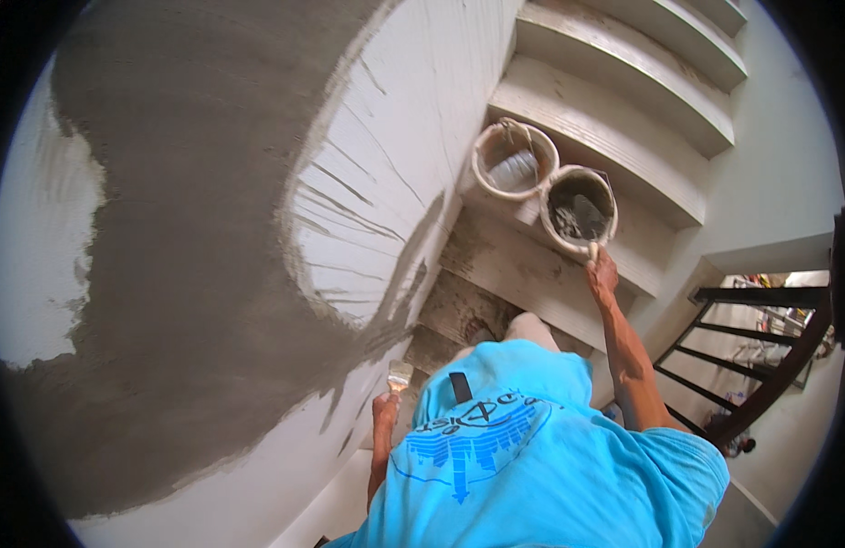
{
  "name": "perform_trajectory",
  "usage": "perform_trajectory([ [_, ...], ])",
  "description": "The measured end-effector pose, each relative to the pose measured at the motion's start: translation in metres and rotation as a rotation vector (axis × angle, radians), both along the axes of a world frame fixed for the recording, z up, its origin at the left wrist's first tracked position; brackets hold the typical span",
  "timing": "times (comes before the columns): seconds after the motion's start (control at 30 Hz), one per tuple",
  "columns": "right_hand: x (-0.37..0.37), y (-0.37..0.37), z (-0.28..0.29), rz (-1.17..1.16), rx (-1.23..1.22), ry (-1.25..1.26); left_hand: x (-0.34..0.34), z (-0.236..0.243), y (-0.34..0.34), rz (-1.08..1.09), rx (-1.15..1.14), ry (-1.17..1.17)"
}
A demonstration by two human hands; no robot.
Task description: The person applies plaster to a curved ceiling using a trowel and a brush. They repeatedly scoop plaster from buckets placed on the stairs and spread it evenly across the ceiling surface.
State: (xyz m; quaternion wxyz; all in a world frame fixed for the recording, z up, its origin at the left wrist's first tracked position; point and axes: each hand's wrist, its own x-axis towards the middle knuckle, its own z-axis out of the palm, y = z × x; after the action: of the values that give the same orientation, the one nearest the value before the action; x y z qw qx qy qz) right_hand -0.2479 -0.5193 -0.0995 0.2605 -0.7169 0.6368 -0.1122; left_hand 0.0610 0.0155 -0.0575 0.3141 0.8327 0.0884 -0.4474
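My left hand (384, 413), low beside the wall, is closed round the handle of a flat paintbrush (400, 374), bristles pointing up and away. With my right arm stretched forward, my right hand (602, 274) grips a trowel by its handle (593, 250). The trowel's grey blade (588, 216) rests in wet grey mortar (563, 217) inside a white bucket (549, 236) on the stairs. Touching that bucket on its left is a second bucket (480, 170), which holds a pale grey ribbed thing (515, 171) that I cannot make out.
To the left rises a white wall (377, 164) with a broad patch of grey plaster (194, 256) and dark streaks. Stained steps (596, 110) climb ahead. A dark railing (760, 297) stands on the right, with a lower level and clutter seen through it.
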Motion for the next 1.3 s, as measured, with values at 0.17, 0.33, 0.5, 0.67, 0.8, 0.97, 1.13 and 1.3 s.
perform_trajectory([
  [0.17, 0.009, -0.011, 0.003, -0.018, 0.129, 0.101, 0.006, -0.001, -0.015, -0.086, -0.043, -0.062],
  [0.33, 0.011, 0.016, 0.007, -0.079, 0.002, -0.298, 0.015, 0.017, -0.042, -0.179, -0.089, -0.155],
  [0.5, 0.030, 0.059, 0.010, -0.111, 0.012, -0.461, 0.020, 0.027, -0.057, -0.181, -0.088, -0.192],
  [0.67, 0.043, 0.102, 0.026, -0.264, 0.236, -0.591, 0.026, 0.026, -0.064, -0.169, -0.123, -0.192],
  [0.8, 0.042, 0.112, 0.025, -0.282, 0.264, -0.615, 0.030, 0.051, -0.084, -0.190, -0.164, -0.238],
  [0.97, 0.042, 0.110, 0.039, -0.252, 0.281, -0.558, 0.035, 0.069, -0.095, -0.230, -0.216, -0.295],
  [1.13, 0.024, 0.111, 0.011, -0.192, 0.153, -0.537, 0.044, 0.073, -0.109, -0.320, -0.304, -0.441],
  [1.3, 0.025, 0.125, 0.041, -0.262, 0.272, -0.507, 0.047, 0.090, -0.114, -0.246, -0.359, -0.302],
])
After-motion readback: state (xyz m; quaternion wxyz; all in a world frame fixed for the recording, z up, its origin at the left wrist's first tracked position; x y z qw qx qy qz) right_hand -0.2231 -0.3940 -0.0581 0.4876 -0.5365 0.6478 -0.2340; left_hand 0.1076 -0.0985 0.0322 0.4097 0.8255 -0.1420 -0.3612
